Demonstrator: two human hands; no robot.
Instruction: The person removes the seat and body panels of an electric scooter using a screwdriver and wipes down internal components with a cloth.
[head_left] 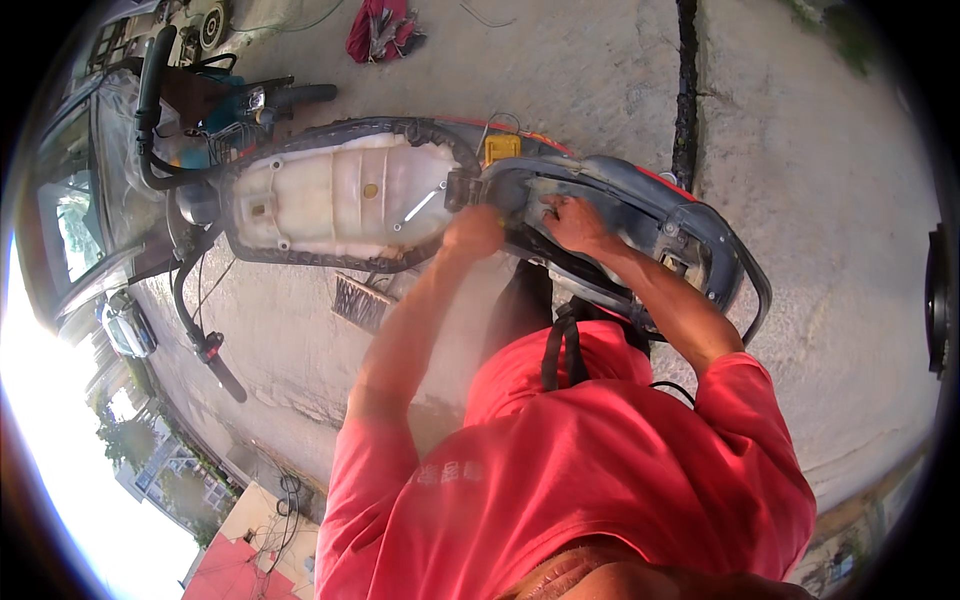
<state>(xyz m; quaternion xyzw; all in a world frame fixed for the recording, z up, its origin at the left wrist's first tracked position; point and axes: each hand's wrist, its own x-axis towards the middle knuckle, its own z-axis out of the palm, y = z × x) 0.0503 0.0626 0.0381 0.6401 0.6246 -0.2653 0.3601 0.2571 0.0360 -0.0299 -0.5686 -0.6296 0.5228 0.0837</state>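
Observation:
A scooter's seat [320, 195] is flipped open toward the handlebar, its pale plastic underside facing up. On that underside, near the hinge, is a slim silver metal bar [425, 203]. My left hand [474, 233] is closed in a fist beside the hinge, between seat and body; whatever it holds is hidden. Inside the dark under-seat compartment [620, 195] is my right hand [575, 222], its fingers loosely bent and partly apart, with nothing visible in them. At the far rim, close to the hinge, sits a yellow boxy piece [502, 148] with a thin wire loop.
The handlebar [152, 95] rises at the left, its other grip [225, 375] lower down. A brush-like block [360, 302] lies on the concrete below the seat. Beyond the scooter are a dark red cloth bundle [382, 30] and another two-wheeler [260, 100]. A wheel [937, 300] shows far right.

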